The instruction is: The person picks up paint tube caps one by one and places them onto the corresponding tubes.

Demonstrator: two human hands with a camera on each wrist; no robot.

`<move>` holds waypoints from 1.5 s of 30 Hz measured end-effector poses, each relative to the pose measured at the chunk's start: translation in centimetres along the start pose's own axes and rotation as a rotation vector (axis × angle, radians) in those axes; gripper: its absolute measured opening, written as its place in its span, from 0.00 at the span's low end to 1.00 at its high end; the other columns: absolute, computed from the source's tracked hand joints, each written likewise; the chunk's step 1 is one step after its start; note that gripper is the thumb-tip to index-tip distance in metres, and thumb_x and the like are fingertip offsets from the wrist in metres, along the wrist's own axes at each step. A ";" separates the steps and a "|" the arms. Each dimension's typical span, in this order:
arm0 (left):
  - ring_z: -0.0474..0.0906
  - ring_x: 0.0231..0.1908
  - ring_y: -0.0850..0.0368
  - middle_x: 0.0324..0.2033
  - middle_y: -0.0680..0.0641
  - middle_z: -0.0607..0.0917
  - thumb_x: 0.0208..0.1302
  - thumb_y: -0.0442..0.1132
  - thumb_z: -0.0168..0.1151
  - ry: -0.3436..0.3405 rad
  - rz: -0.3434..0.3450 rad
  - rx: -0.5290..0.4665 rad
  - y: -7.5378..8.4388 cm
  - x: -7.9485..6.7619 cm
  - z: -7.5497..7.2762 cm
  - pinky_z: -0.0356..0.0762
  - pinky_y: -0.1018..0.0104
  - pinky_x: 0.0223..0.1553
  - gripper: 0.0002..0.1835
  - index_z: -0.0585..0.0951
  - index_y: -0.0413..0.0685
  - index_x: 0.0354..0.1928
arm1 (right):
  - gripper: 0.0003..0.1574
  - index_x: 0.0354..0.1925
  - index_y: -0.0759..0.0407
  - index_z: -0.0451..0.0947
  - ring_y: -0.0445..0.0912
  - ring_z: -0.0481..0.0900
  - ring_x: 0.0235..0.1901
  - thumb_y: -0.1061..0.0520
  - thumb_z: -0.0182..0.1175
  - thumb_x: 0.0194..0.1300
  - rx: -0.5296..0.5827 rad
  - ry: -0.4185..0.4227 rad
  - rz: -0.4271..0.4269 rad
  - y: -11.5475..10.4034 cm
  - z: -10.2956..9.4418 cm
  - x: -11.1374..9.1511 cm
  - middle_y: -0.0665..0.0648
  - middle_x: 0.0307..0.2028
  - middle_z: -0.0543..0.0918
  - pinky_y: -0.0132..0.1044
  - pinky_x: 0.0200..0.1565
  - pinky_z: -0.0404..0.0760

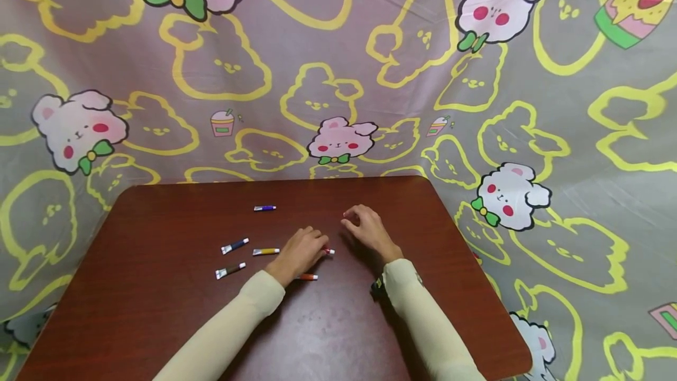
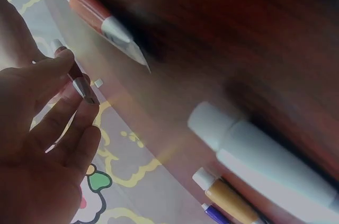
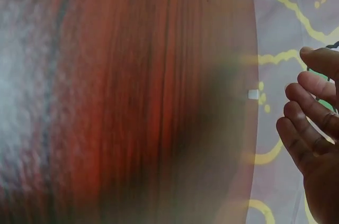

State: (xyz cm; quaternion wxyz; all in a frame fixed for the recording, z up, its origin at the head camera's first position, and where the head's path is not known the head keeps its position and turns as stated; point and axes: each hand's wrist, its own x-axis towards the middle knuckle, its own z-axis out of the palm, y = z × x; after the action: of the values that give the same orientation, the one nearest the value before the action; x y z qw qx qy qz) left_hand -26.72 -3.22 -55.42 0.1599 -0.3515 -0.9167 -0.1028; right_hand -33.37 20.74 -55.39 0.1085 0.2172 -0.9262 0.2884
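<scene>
My left hand [image 1: 300, 251] pinches a small red paint tube [image 2: 76, 72] between thumb and fingers, low over the table. The tube's white cap end sticks out past the fingers in the head view. Just below that hand lies an orange-red paint tube [image 1: 308, 277], partly hidden by the wrist. A yellow paint tube [image 1: 266, 251] lies left of the hand. In the left wrist view a white tube [image 2: 275, 166] looms large and blurred near the camera. My right hand [image 1: 370, 229] hovers above the table to the right, fingers loosely bent and holding nothing.
Farther left lie a dark blue tube [image 1: 235, 246] and a dark brown tube [image 1: 230, 270]. A purple-blue tube [image 1: 265, 208] sits toward the back. The brown wooden table [image 1: 328, 328] meets a patterned cloth [image 1: 296, 34] behind and at its sides.
</scene>
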 end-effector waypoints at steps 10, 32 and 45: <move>0.81 0.39 0.50 0.37 0.49 0.89 0.68 0.42 0.76 -0.017 0.019 0.020 0.5 0.3 0.4 0.80 0.57 0.42 0.08 0.85 0.51 0.39 | 0.13 0.48 0.59 0.87 0.55 0.84 0.46 0.53 0.73 0.70 -0.009 0.016 0.055 1.0 0.2 0.2 0.58 0.44 0.89 0.54 0.53 0.82; 0.82 0.41 0.50 0.39 0.49 0.90 0.67 0.43 0.77 -0.038 0.046 0.042 1.1 0.8 1.2 0.80 0.57 0.42 0.07 0.86 0.52 0.39 | 0.15 0.51 0.61 0.87 0.61 0.85 0.52 0.55 0.74 0.70 -0.056 0.014 0.124 1.1 1.4 1.4 0.62 0.47 0.88 0.57 0.59 0.82; 0.82 0.43 0.50 0.40 0.51 0.89 0.68 0.44 0.76 -0.077 0.045 0.057 1.3 1.1 1.5 0.79 0.58 0.44 0.06 0.87 0.54 0.40 | 0.17 0.51 0.62 0.87 0.60 0.86 0.52 0.54 0.76 0.69 -0.119 0.005 0.154 1.5 1.9 2.0 0.62 0.47 0.88 0.55 0.59 0.83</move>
State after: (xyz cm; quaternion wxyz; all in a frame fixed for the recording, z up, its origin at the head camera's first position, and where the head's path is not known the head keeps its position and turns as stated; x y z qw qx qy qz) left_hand -26.97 -1.15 -56.28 0.1368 -0.3710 -0.9166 -0.0593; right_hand -35.98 20.06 -56.94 0.1009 0.1381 -0.9554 0.2409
